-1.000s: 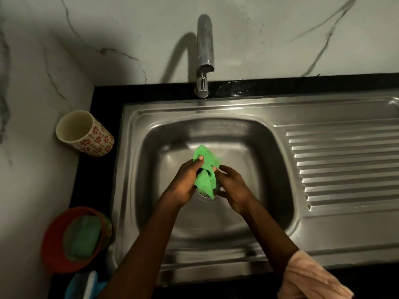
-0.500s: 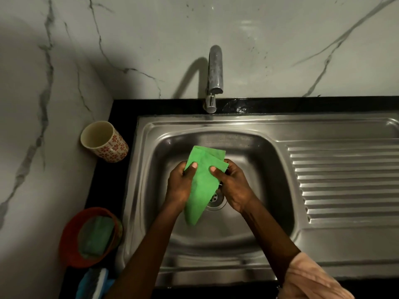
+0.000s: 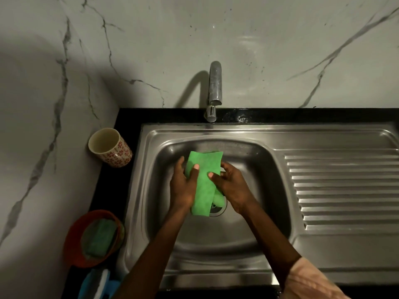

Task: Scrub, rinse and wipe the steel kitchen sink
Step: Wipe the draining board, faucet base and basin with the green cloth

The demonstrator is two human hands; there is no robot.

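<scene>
Both hands hold the green cloth [image 3: 204, 182] folded flat over the basin of the steel sink [image 3: 218, 240], likely readying a pad for wiping: left hand [image 3: 183, 186] and right hand [image 3: 232, 187] pinch it, thumbs on top. Beyond the fingers stands the tap [image 3: 214, 87], dry.

Both hands [image 3: 183, 186] [image 3: 232, 186] together, gripping (thumbs uppermost)

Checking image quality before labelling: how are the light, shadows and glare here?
Head view: dim overall, light from the right; the tap casts a shadow leftward on the wall; mild glare on the sink rim; the green cloth stays sharp; edges bow from the wide lens.
</scene>
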